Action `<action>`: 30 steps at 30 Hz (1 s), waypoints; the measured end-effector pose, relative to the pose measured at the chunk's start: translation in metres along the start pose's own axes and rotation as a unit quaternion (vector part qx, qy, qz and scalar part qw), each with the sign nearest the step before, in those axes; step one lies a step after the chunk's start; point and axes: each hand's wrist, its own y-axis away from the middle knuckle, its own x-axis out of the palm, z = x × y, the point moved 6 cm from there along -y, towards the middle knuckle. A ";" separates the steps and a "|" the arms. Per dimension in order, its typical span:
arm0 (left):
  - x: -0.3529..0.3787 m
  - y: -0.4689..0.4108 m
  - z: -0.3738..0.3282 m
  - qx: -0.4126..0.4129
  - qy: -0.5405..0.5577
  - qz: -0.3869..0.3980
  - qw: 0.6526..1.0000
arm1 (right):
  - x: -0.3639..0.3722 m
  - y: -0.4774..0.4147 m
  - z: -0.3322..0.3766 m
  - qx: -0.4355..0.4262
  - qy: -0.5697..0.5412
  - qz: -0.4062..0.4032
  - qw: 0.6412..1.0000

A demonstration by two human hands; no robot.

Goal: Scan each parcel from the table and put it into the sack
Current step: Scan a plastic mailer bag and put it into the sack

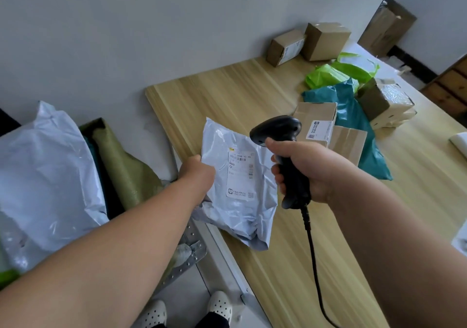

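Head view has it plain: my left hand point(195, 173) grips the grey-white crumpled plastic mailer parcel point(242, 211) by its left edge, fingers tucked behind it. It holds the parcel up over the near corner of the pale wooden table point(227, 95), with the white printed shipping label point(240, 176) facing me.

— And your right?

— My right hand point(310, 173) is wrapped round the handle of the black corded handheld barcode scanner point(278, 128). Its head sits just right of the label, close but not touching.

— So which step is this?

— The scan itself, I'd say. I see no beam on the label, so I can't tell whether it has read.

— Next?

— I reckon the nose wants turning square onto the barcode near the label's top. Then the parcel swings left to the green woven sack point(126, 171) beside the table. A bulky white plastic bag point(43, 176) crowds its mouth, so the parcel needs dropping into the gap. Brown cardboard boxes point(316, 123), a teal plastic bag point(353, 123) and bright green plastic bags point(336, 74) wait further along the table.
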 end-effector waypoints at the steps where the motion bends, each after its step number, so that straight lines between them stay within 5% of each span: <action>1: -0.004 0.006 -0.006 0.025 0.003 -0.011 1.000 | 0.000 0.005 0.001 -0.008 0.002 0.006 1.000; 8: -0.078 0.071 -0.044 0.162 0.011 -0.110 0.981 | 0.024 0.060 0.026 -0.090 0.003 0.074 0.993; 19: -0.260 0.156 -0.028 0.172 0.190 -0.176 0.951 | 0.146 0.178 0.056 -0.172 0.007 0.174 0.969; 27: -0.343 0.151 0.045 0.123 0.335 -0.109 0.928 | 0.234 0.201 0.026 -0.163 0.022 0.181 0.970; 30: -0.344 0.130 0.081 0.067 0.315 -0.069 0.944 | 0.249 0.195 0.014 -0.164 0.036 0.172 0.971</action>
